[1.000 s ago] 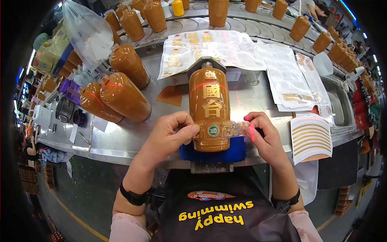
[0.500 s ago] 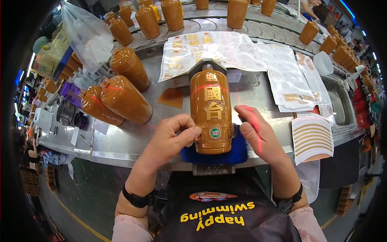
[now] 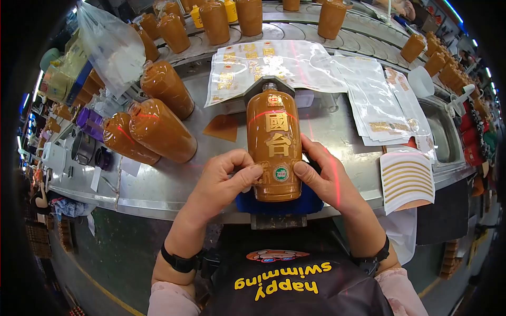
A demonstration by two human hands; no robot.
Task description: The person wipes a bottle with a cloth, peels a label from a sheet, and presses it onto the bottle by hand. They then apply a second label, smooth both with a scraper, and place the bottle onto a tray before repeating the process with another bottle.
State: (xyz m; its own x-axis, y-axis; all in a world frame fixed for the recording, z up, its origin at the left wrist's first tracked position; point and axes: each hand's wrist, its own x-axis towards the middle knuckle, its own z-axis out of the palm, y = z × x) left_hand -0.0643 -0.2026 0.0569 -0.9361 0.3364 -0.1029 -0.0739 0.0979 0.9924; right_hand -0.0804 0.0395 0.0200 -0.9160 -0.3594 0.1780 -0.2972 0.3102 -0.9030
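Observation:
A glossy brown bottle (image 3: 273,134) with raised gold characters and a round green-and-white emblem lies tilted on a blue pad (image 3: 311,204), its neck against a dark notched rest (image 3: 247,95). My left hand (image 3: 229,178) pinches at the bottle's lower left side, thumb and forefinger pressed together beside a patterned band; what is between them is too small to make out. Gripping the lower right side is my right hand (image 3: 328,176), its thumb on the bottle's front and its fingers along the side, partly hidden. Red laser lines cross the bottle and my right hand.
Brown bottles (image 3: 163,131) stand to the left, near a brown triangular piece (image 3: 221,128). Sheets of gold decals (image 3: 300,66) lie behind the rest; more sheets (image 3: 369,100) and a sheet of curved gold strips (image 3: 407,179) are on the right. Beyond runs a conveyor (image 3: 284,29) carrying bottles.
My right hand has moved left from beside the bottle and closed onto its lower right side. My left hand keeps its pinch. Bottles on the conveyor have shifted right.

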